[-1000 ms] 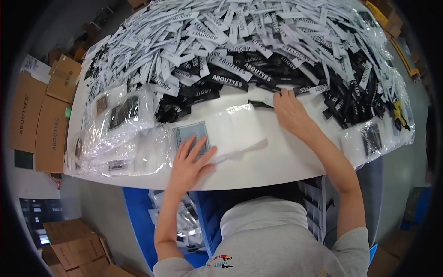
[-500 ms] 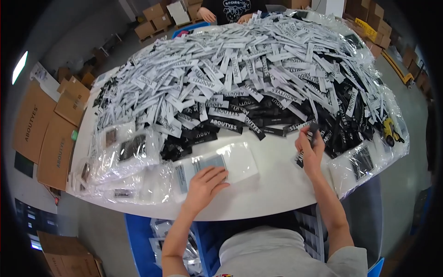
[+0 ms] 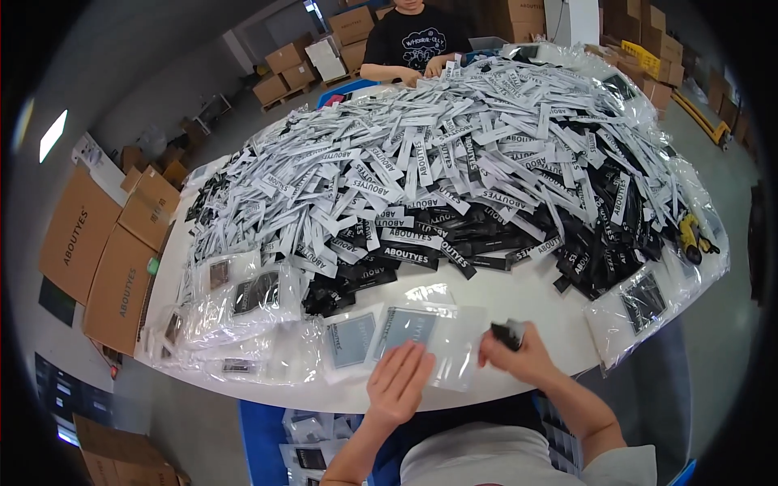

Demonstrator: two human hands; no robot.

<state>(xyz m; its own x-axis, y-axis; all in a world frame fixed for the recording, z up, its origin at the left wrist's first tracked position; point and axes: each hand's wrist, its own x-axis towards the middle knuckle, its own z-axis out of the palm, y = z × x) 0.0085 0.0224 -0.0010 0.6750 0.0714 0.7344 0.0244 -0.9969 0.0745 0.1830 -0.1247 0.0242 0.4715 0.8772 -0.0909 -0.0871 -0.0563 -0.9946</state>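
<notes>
My left hand lies with fingers stretched out over the lower part of a clear plastic bag with a grey-blue printed panel. Under and left of it is another bag with a similar grey-blue panel. Just off the bag's right end, my right hand is closed around dark strip-shaped packets; how many I cannot tell. Beyond both hands rises a large heap of white strip packets, with black strip packets along its near side.
Stacked clear bags lie at the table's left, and another wrapped pack at the right. Yellow-handled scissors rest near the right edge. Blue bins sit below the table. Across it, a person in black handles packets.
My right hand has come down and left from the black packets to the bag, carrying dark packets. The bag now extends right of my left hand. The view has tilted up.
</notes>
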